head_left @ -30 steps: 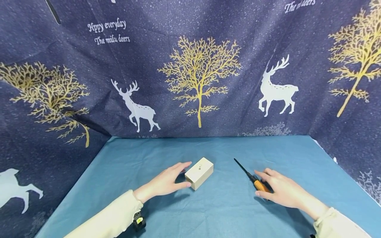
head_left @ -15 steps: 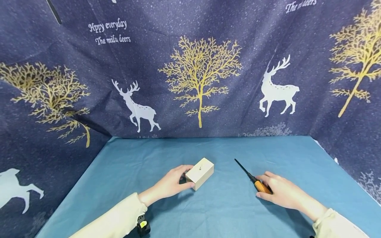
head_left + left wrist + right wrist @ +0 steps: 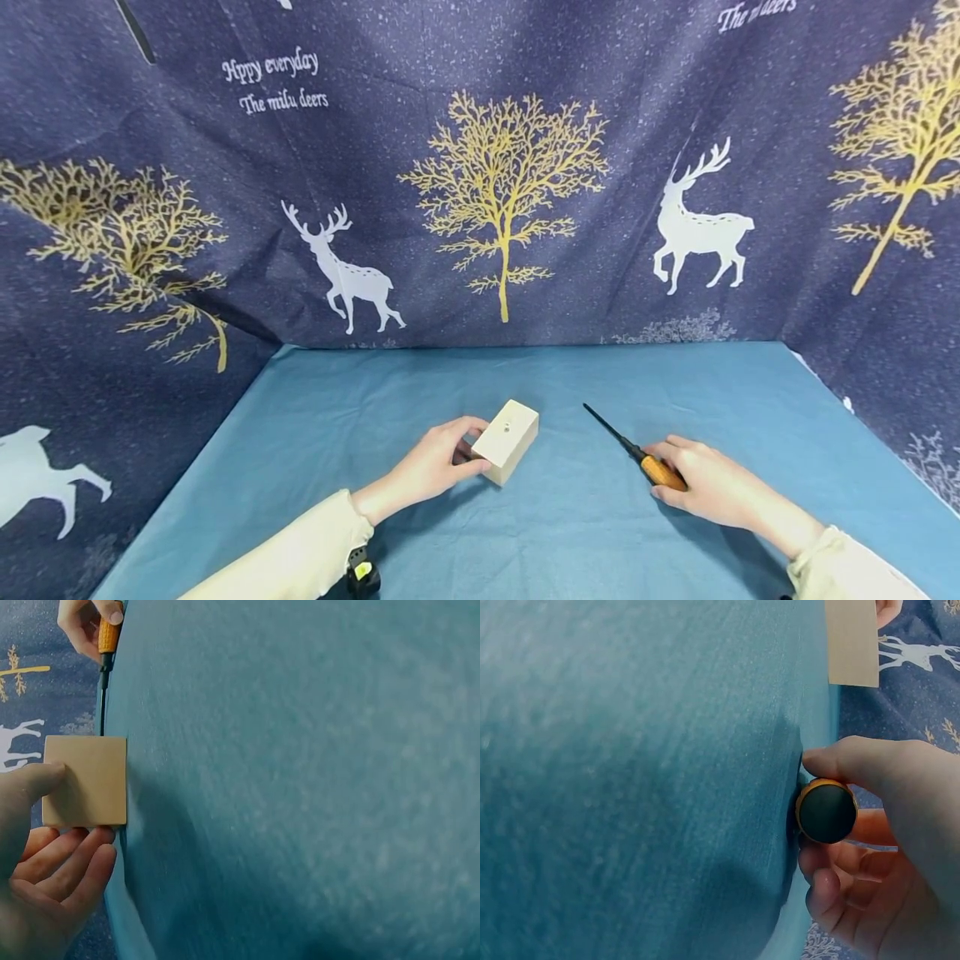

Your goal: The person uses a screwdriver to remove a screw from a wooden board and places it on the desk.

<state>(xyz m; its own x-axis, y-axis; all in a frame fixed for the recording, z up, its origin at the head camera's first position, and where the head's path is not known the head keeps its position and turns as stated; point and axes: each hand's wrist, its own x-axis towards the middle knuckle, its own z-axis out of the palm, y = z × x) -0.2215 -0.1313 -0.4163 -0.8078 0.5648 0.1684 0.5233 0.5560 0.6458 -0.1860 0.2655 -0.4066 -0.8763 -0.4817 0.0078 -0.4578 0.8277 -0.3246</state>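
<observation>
My left hand pinches the near left end of a cream rectangular block, thumb on one side and fingers on the other. A small screw-like spot marks the middle of its top. In the left wrist view the block's square end faces me, with the thumb against it. My right hand holds the orange and black handle of a screwdriver, whose dark shaft points away to the upper left. From the right wrist, the handle's round black butt shows between thumb and fingers.
A blue cloth covers the table. Behind it hangs a dark blue curtain printed with deer and trees. A small black device is strapped at the left wrist, below the sleeve.
My left hand has closed in on the block, which has turned slightly. The right fingers have settled round the screwdriver handle, and its tip has shifted a little left.
</observation>
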